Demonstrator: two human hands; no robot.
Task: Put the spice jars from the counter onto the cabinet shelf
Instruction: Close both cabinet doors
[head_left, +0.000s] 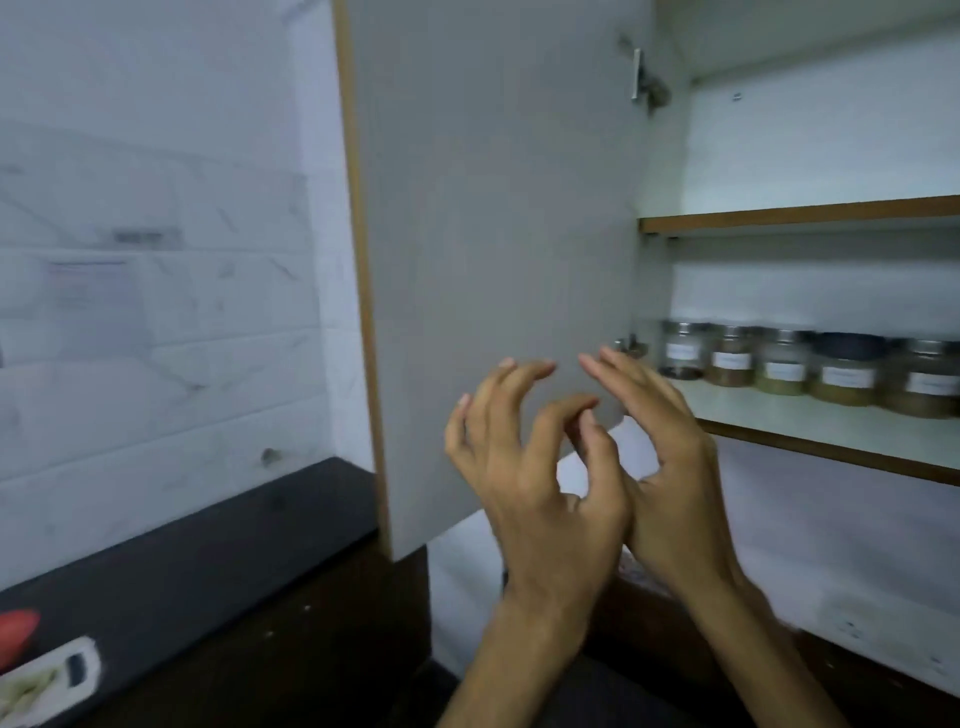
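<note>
Your left hand (524, 467) and right hand (660, 457) are raised together, touching at the thumbs, fingers loosely curled and holding nothing, just before the open cabinet door (498, 249). Five spice jars (784, 361) stand in a row on the lower shelf (831, 447), set back from its front edge; one upper shelf (800, 215) hangs above

Head view (close) toward cabinet (779, 218)

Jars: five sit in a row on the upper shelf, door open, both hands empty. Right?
Not quite. The head view shows the jars on the lower shelf; the upper shelf shows nothing on it. The door is open, and the left hand and right hand are empty.
</note>
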